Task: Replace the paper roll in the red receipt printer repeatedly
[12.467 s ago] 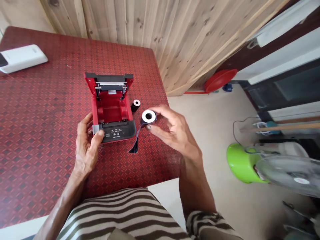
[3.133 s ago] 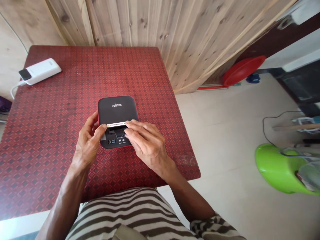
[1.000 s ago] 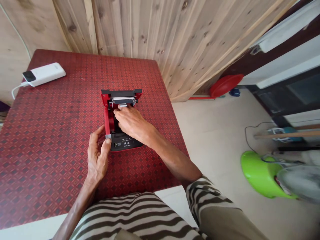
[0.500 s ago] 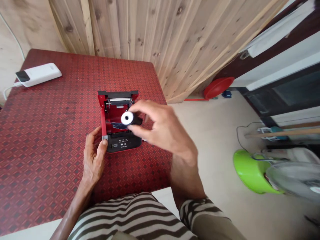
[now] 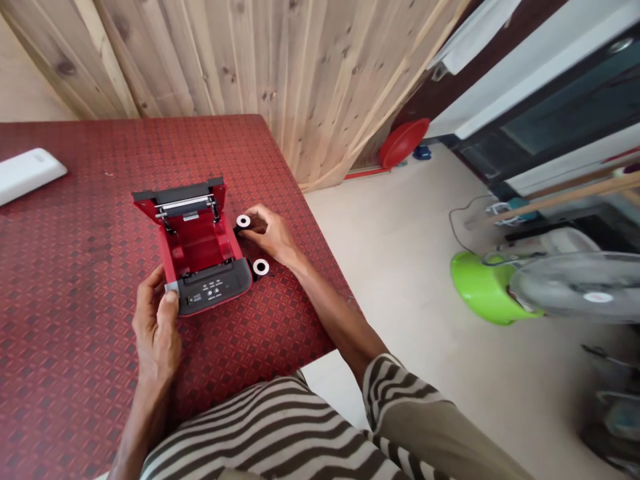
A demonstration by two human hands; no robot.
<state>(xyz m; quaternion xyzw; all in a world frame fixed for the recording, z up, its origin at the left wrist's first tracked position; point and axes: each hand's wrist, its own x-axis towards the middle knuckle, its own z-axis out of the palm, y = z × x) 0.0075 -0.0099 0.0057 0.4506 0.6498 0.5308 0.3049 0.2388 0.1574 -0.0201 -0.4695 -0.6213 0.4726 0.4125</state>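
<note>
A small red and black printer (image 5: 207, 293) rests on the table with its lid (image 5: 180, 200) raised and its red inner bay (image 5: 200, 250) bare. My left hand (image 5: 157, 327) is closed on the printer's near left corner, thumb on top of the black panel. To the right of the printer, my right hand (image 5: 270, 233) pinches a small roll (image 5: 243, 222) with a white ring-shaped end and a dark outside, low by the tabletop. Nearer to me lies a second such roll (image 5: 261, 267), close to the printer's front right corner.
The table (image 5: 90, 267) has a red patterned cover. A white power bank (image 5: 30, 173) lies at its far left. Behind stands a wooden plank wall (image 5: 225, 60). On the floor at the right are a green tub (image 5: 480, 293), a fan (image 5: 575, 287) and a red basin (image 5: 405, 142).
My right hand has carried the roll out from over the open printer to the table on its right. My left hand keeps its grip on the printer. The view has shifted right.
</note>
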